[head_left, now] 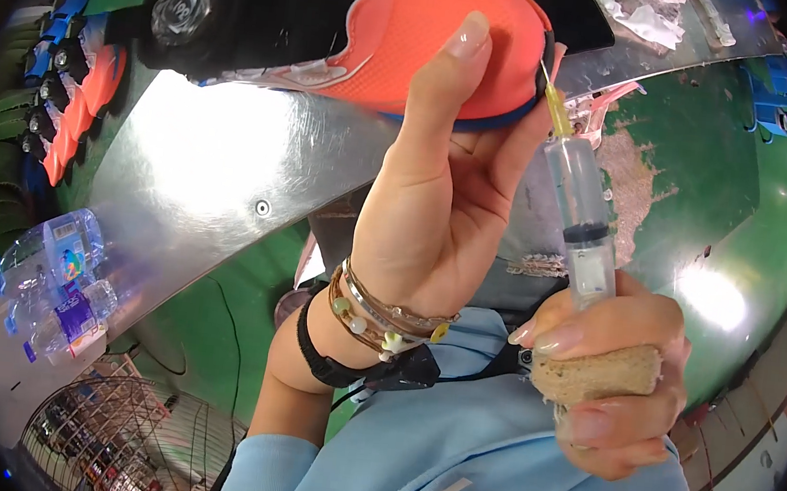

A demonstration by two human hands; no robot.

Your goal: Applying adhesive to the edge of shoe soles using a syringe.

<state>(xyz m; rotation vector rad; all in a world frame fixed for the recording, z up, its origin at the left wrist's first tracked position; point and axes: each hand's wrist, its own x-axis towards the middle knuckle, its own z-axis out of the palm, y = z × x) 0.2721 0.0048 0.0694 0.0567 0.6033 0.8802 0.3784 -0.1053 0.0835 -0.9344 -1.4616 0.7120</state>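
Note:
My left hand (433,192) grips an orange shoe (416,32) by its toe, thumb pressed on the upper and fingers beneath. The shoe lies on its side to the left, with a black opening and a round clear-topped black piece at its heel end. In my right hand (609,383) are a clear plastic syringe (580,184) and a tan, rough-surfaced block (596,372). The syringe points up, and its yellow-hubbed needle (556,104) meets the edge of the toe near the sole; I cannot tell whether it touches. Liquid in the barrel is hard to make out.
A shiny metal table (219,170) runs under the shoe. Several orange and blue shoes (77,107) line the far left. Plastic bottles (63,287) stand at the left edge, above a wire basket (120,428). Crumpled white paper (644,8) and a dark flat panel (566,14) lie at the back.

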